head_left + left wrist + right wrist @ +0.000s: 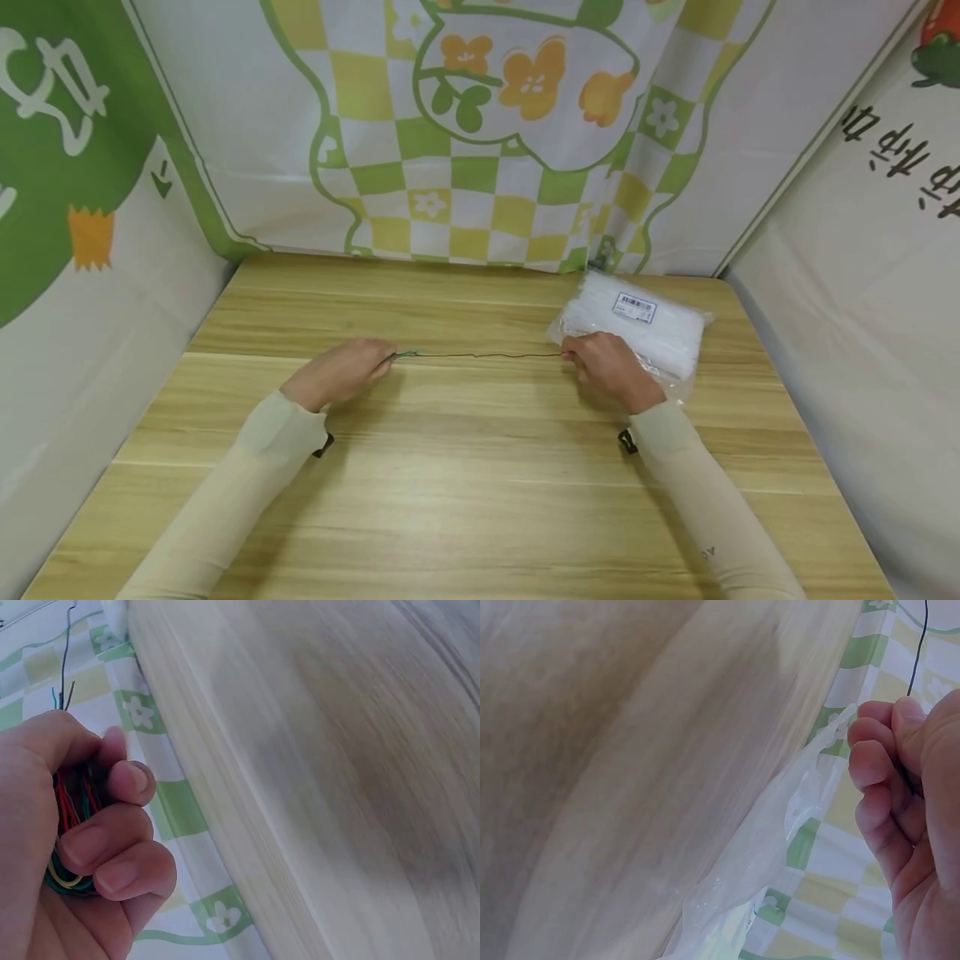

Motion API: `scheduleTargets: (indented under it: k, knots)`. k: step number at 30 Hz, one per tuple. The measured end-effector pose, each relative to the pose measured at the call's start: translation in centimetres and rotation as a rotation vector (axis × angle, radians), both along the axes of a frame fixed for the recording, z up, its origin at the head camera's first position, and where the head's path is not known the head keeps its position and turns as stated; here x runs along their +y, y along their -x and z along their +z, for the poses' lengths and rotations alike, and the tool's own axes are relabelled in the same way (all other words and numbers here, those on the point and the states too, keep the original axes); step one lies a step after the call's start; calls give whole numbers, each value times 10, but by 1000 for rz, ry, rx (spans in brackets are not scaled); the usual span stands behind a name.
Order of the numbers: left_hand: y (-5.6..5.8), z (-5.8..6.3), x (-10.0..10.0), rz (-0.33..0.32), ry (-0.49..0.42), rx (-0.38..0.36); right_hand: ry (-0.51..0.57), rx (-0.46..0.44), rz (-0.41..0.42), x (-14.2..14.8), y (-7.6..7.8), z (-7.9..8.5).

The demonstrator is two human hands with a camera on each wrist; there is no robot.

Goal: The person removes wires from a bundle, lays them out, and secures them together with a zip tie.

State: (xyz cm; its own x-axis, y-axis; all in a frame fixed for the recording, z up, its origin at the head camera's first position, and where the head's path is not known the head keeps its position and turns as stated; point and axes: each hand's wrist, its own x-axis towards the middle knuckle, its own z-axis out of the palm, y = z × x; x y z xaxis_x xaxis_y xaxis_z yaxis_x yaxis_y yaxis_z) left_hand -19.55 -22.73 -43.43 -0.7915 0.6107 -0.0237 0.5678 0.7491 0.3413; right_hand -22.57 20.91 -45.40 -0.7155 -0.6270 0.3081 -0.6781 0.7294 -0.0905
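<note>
A thin dark wire stretches nearly straight between my two hands above the table. My left hand curls its fingers round a bundle of coloured wires, red, green and yellow strands showing between palm and fingers in the left wrist view. A few short wire ends stick up past the thumb, beside the long dark wire. My right hand pinches the other end of the dark wire between thumb and forefinger, with its tail running down inside the curled fingers.
A clear plastic bag of white strips with a printed label lies at the back right of the wooden table, just beyond my right hand. Printed curtains hang along the table's back and sides.
</note>
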Motion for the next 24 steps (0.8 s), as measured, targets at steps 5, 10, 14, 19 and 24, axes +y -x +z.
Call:
scheduleTargets:
  k: [5, 10, 14, 19, 24]
  knots:
    - [-3, -1, -5, 0, 48, 39, -2, 7, 10, -3, 1, 1]
    - [-4, -1, -10, -6, 123, 53, -22, 40, 33, -7, 5, -1]
    - [-5, 1, -11, 7, 190, 56, -42, 54, 57, -10, 9, -4]
    - [-4, 3, -13, 1, 303, 104, -68, 42, 67, -14, 12, -6]
    - [-1, 0, -15, -11, 367, 148, -98, 8, 46, -18, 15, -8]
